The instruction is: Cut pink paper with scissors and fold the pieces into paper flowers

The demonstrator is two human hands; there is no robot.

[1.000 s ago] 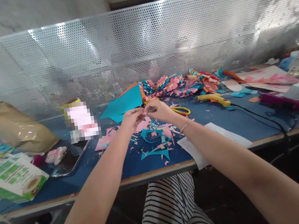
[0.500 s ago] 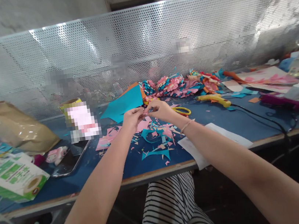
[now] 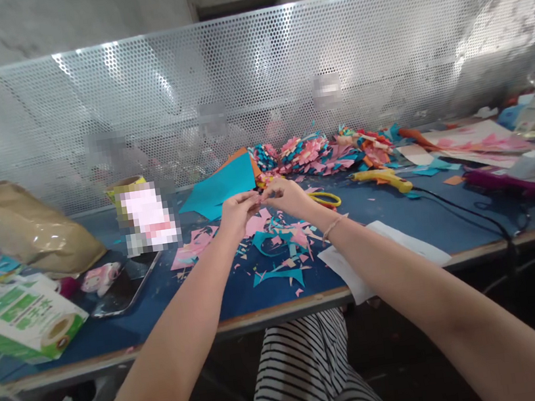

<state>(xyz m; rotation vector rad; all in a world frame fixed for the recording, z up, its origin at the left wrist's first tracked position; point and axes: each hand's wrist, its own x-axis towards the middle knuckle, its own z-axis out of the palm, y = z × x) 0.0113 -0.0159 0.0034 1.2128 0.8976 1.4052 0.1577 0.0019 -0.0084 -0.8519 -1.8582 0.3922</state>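
My left hand and my right hand meet fingertip to fingertip above the blue table. Both pinch a small pink paper piece between them. Below the hands lie pink and teal paper scraps. A teal paper sheet lies just behind the left hand. Yellow-handled scissors rest on the table right beside my right wrist.
A heap of folded coloured paper pieces sits at the back. A yellow glue gun with a black cord lies to the right. A phone, a green carton and a brown bag are left. A perforated metal screen backs the table.
The hands have stayed at the same spot; only the fingers shifted slightly on the small pink piece.
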